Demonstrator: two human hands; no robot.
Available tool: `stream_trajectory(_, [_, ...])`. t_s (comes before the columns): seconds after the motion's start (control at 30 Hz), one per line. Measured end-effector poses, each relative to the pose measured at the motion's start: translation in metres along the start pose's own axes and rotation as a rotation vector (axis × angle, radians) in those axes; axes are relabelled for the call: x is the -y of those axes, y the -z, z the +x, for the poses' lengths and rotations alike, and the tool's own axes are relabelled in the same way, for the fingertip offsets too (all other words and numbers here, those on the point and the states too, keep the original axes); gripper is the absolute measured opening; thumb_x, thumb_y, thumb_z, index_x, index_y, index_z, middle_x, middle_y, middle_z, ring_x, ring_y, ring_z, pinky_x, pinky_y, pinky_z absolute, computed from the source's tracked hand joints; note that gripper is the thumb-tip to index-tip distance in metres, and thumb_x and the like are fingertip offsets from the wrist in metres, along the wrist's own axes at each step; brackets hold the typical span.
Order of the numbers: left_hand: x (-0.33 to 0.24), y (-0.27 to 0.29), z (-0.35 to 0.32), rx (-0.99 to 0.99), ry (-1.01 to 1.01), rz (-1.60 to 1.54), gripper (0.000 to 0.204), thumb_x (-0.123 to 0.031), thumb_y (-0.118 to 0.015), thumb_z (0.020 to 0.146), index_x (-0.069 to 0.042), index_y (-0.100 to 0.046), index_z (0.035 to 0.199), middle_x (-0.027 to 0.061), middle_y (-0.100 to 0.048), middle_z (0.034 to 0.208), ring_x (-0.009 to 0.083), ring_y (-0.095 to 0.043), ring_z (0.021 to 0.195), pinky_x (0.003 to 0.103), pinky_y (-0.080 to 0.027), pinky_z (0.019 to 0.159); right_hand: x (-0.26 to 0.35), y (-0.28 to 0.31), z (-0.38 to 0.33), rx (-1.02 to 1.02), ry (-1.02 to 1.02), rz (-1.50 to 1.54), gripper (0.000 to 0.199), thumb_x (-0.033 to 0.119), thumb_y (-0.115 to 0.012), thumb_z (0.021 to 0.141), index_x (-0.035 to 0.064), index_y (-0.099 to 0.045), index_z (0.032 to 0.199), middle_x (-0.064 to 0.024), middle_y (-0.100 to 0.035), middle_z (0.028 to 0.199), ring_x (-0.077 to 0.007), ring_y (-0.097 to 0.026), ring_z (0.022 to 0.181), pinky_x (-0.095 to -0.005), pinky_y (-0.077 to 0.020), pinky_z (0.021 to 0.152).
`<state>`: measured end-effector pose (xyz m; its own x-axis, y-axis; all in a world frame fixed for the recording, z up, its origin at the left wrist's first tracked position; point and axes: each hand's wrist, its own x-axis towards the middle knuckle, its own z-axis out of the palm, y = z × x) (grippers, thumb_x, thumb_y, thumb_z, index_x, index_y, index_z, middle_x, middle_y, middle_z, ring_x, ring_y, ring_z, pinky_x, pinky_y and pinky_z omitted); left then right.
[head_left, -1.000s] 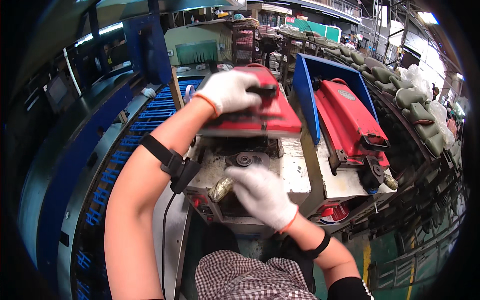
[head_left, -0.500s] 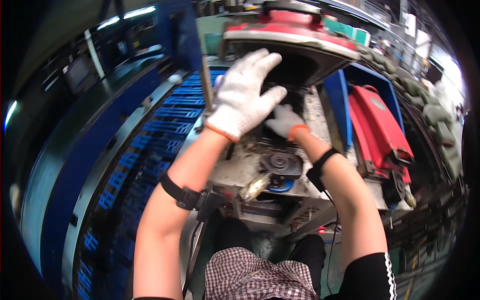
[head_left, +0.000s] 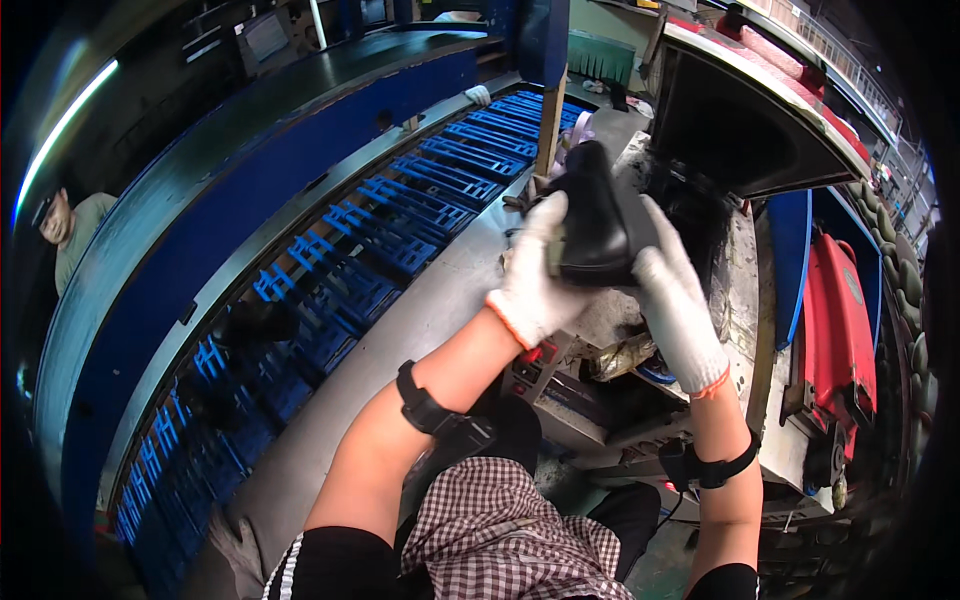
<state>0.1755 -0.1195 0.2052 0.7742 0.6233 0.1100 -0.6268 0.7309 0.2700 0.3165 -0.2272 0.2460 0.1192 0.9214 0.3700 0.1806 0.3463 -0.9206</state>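
Both my hands are in white knit gloves with orange cuffs. Between them is a glossy black shoe, slightly blurred, above the metal edge of the workstation. My left hand is closed on its left and lower side. My right hand grips the opposite side, fingers along the edge. Behind and to the right of the shoe stands a machine with a raised red lid, its dark underside showing over a black cavity.
A conveyor with blue slotted racks runs along the left beside a blue guard rail. A blue bin and a red machine cover stand at right. A person is at far left. Another glove lies lower left.
My view has swung left. My hands have come away from the machine under the red lid, and the black shoe now shows between them.
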Motion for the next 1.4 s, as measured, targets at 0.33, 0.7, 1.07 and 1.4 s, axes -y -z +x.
stream_trajectory(0.33, [-0.181,0.122,-0.060,-0.908,-0.429,1.018,0.014,-0.016,-0.074,0.080,-0.004,-0.071,0.085,0.0055,-0.070,0.083,0.0179,-0.067,0.077,0.034,-0.053,0.069,-0.017,0.064,-0.098,-0.435,0.221,-0.645,0.049,0.019,-0.055,0.104,-0.0051,-0.049,0.146,-0.0163,-0.052,0.147,-0.0266,-0.049,0.138,-0.0395,-0.0372,0.117])
stream_trajectory(0.7, [-0.308,0.255,-0.072,-1.888,-0.365,2.142,0.086,-0.016,-0.068,0.086,-0.013,-0.030,0.162,0.0233,-0.054,0.151,0.0431,-0.056,0.134,0.046,-0.047,0.112,-0.055,0.086,-0.157,-0.726,-0.048,-0.568,0.043,0.011,-0.046,0.107,-0.0048,-0.048,0.147,-0.0160,-0.055,0.142,-0.0255,-0.055,0.131,-0.0395,-0.0405,0.114])
stream_trajectory(1.07, [-0.287,0.179,-0.228,-2.624,-0.629,1.722,0.087,-0.045,-0.083,0.080,-0.016,-0.042,0.152,0.0198,-0.061,0.129,0.0459,-0.060,0.125,0.056,-0.047,0.105,-0.067,0.095,-0.171,-0.771,-0.002,-0.514,0.043,0.013,-0.046,0.109,-0.0061,-0.047,0.147,-0.0194,-0.055,0.144,-0.0282,-0.055,0.133,-0.0416,-0.0413,0.116])
stream_trajectory(1.4, [-0.282,0.219,-0.289,-1.744,-1.354,0.307,0.101,-0.003,-0.068,0.077,-0.011,-0.018,0.165,0.0144,-0.069,0.113,0.0312,-0.071,0.093,0.048,-0.059,0.086,-0.064,0.086,-0.177,-0.739,-0.029,-0.456,0.039,0.012,-0.044,0.109,-0.0056,-0.051,0.143,-0.0174,-0.057,0.142,-0.0277,-0.055,0.133,-0.0414,-0.0430,0.114])
